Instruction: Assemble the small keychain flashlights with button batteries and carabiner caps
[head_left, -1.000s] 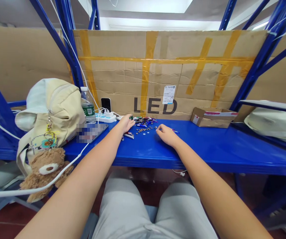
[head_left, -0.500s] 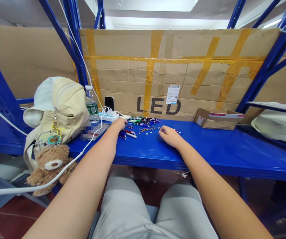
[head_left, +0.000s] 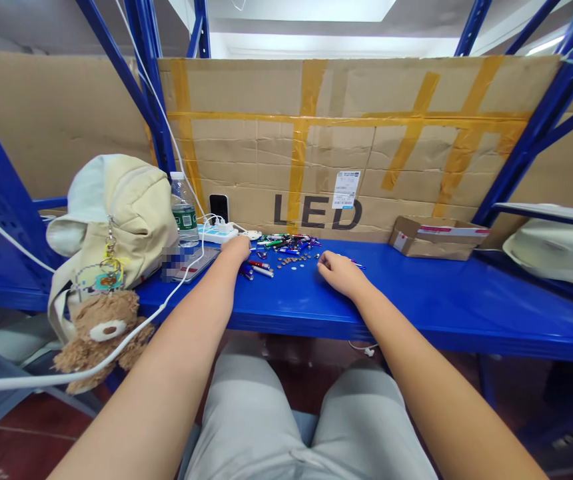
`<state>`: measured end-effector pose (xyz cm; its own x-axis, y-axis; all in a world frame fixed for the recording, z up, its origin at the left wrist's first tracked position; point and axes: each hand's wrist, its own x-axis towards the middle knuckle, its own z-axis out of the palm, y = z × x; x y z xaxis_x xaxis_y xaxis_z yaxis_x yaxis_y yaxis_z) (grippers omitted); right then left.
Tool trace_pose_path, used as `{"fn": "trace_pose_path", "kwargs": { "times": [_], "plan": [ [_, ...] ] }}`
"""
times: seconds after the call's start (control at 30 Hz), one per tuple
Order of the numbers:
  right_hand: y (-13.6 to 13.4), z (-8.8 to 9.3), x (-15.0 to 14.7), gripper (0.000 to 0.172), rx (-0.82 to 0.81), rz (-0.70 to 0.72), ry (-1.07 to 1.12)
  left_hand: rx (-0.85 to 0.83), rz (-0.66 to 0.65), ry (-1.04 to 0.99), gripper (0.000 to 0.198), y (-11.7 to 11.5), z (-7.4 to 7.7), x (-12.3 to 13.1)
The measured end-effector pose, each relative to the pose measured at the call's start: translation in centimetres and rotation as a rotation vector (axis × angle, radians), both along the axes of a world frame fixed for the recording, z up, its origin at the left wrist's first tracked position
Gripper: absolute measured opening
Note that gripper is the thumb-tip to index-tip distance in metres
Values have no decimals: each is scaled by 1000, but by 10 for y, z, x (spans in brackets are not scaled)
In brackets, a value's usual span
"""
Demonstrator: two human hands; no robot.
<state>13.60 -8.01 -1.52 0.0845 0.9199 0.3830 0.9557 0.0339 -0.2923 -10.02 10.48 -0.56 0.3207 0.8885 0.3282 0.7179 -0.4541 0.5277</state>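
My left hand (head_left: 237,249) lies on the blue table beside the power strip (head_left: 218,233), its fingers mostly hidden behind its back. Just right of it are several red, white and blue pens (head_left: 260,268). My right hand (head_left: 335,269) rests on the table with its fingers curled in; what they hold, if anything, is too small to make out. A few blue pens (head_left: 358,265) lie right behind it. Between the hands are small round pieces (head_left: 294,260), with a heap of colourful pens (head_left: 289,244) behind them.
A cream backpack (head_left: 134,200) with a teddy bear (head_left: 109,327), a water bottle (head_left: 184,213) and a flat grey device (head_left: 196,263) stand left on the blue table (head_left: 291,300). A small open carton (head_left: 436,241) is right. A white cable (head_left: 166,300) crosses the left side.
My left hand has shifted slightly left and its fingertips have gone out of sight. My right hand has barely moved.
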Motion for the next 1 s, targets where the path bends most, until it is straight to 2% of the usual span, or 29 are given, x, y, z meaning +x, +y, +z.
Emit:
{"fn": "trace_pose_path", "kwargs": {
  "times": [0.07, 0.13, 0.17, 0.23, 0.3, 0.37, 0.43, 0.53, 0.77, 0.87, 1.0],
  "plan": [
    [-1, 2, -7, 19, 48, 24, -89, 17, 54, 20, 14, -7, 5, 4],
    [1, 3, -16, 26, 80, 84, -185, 59, 51, 11, 33, -18, 12, 12],
    [3, 4, -20, 30, 77, 117, -225, 90, 11, -11, 41, -24, 14, 18],
    [8, 3, -26, 37, 35, 174, -273, 124, -203, -141, 50, -36, 18, 31],
    [14, 2, -29, 42, -29, 222, -284, 53, -383, -278, 45, -46, 18, 42],
    [18, 0, -29, 45, -90, 256, -280, 13, -441, -334, 41, -53, 17, 50],
    [20, 0, -27, 43, -113, 273, -275, 38, -443, -317, 37, -56, 15, 53],
    [18, 0, -25, 36, -59, 251, -286, 95, -464, -262, 32, -57, 13, 53],
    [15, 1, -18, 21, 39, 131, -199, -73, -730, -133, 27, -54, 4, 55],
    [21, -3, -14, 19, 52, 129, -159, -88, -747, -58, 24, -61, 5, 57],
    [28, -7, -8, 17, 29, 133, -71, -2, -598, -5, 18, -79, 7, 55]
  ]
}}
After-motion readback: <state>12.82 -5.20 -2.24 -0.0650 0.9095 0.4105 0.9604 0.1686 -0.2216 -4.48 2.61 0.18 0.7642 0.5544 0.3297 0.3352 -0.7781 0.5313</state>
